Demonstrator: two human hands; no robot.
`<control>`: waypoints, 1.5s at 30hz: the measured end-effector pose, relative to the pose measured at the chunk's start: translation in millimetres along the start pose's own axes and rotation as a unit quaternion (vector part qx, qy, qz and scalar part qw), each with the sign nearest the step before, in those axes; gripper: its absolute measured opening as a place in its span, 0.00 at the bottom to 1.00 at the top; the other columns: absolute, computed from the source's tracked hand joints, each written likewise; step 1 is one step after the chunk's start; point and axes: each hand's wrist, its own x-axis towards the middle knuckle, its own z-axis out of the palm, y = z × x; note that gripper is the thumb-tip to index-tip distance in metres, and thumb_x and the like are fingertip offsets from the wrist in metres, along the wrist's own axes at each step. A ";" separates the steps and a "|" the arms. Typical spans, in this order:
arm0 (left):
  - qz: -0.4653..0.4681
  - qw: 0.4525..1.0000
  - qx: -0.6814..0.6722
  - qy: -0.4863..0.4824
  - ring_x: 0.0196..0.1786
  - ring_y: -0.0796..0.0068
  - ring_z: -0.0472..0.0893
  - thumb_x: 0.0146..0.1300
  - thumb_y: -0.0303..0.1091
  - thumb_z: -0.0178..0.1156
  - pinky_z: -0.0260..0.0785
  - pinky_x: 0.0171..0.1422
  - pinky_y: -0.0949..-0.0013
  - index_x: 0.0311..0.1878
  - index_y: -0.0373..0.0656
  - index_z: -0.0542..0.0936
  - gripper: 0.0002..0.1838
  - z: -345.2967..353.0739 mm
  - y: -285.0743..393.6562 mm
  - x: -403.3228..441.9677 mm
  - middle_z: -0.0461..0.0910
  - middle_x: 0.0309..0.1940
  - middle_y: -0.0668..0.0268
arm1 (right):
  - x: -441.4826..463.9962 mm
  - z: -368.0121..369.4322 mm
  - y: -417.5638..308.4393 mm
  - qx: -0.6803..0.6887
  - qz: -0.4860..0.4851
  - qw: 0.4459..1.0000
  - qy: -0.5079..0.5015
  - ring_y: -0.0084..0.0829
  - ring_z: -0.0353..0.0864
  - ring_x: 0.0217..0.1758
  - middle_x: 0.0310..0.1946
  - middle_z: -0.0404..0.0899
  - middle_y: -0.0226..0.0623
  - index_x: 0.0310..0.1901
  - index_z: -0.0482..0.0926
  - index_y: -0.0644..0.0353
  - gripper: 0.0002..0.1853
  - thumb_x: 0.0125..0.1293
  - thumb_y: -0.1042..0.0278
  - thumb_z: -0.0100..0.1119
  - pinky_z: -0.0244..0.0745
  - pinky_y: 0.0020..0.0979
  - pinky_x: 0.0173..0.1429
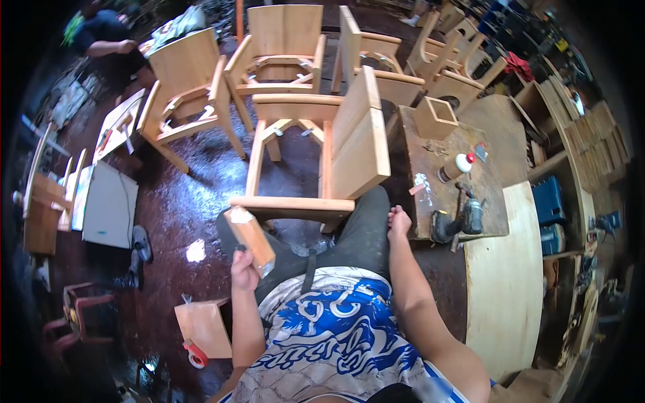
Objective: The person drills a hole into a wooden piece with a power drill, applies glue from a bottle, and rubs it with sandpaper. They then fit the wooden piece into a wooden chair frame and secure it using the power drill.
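My left hand (244,270) is closed around the lower end of a wooden block (252,235), which is held tilted above my left thigh. Its edges look pale, and I cannot tell whether it is a tool. Right in front of me, between my knees, an unfinished wooden armchair (349,148) is turned sideways with its seat frame open. The block is close to the chair's near rail (292,203). My right hand (399,221) is curled closed beside my right thigh, near the workbench edge; what lies inside its fingers, if anything, is hidden.
On the workbench (430,158) at right are a cordless drill (472,215), a red-capped bottle (457,166) and a wooden box (437,117). Several more chairs (185,94) stand ahead. A plywood sheet (504,289) lies at right, a tape roll (195,354) at lower left. Another person (111,43) is at far left.
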 end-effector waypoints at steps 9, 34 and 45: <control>-0.007 0.997 0.059 -0.039 0.57 0.66 0.83 0.69 0.39 0.61 0.73 0.66 0.63 0.64 0.29 0.73 0.27 14.1 25.5 27.6 0.82 0.57 0.56 | -65.8 32.8 -106.0 -0.023 -0.185 0.982 -0.044 0.15 0.65 0.16 0.21 0.73 0.23 0.33 0.81 0.55 0.14 0.73 0.55 0.59 0.57 0.21 0.19; -0.080 0.959 0.270 -0.008 0.48 0.81 0.79 0.65 0.42 0.66 0.69 0.55 0.72 0.50 0.39 0.81 0.18 58.9 9.0 155.3 0.82 0.44 0.71 | -109.0 24.9 -206.7 -0.084 -0.270 0.900 -0.332 0.19 0.77 0.39 0.44 0.80 0.34 0.50 0.81 0.63 0.12 0.68 0.68 0.64 0.72 0.20 0.43; -0.196 0.635 0.734 -0.142 0.50 0.61 0.86 0.49 0.58 0.74 0.74 0.58 0.62 0.57 0.41 0.83 0.37 29.1 -46.3 337.5 0.88 0.45 0.56 | -136.7 132.7 -191.0 -0.296 -0.479 0.795 -0.223 0.50 0.54 0.82 0.76 0.58 0.55 0.73 0.65 0.62 0.36 0.61 0.80 0.58 0.44 0.44 0.83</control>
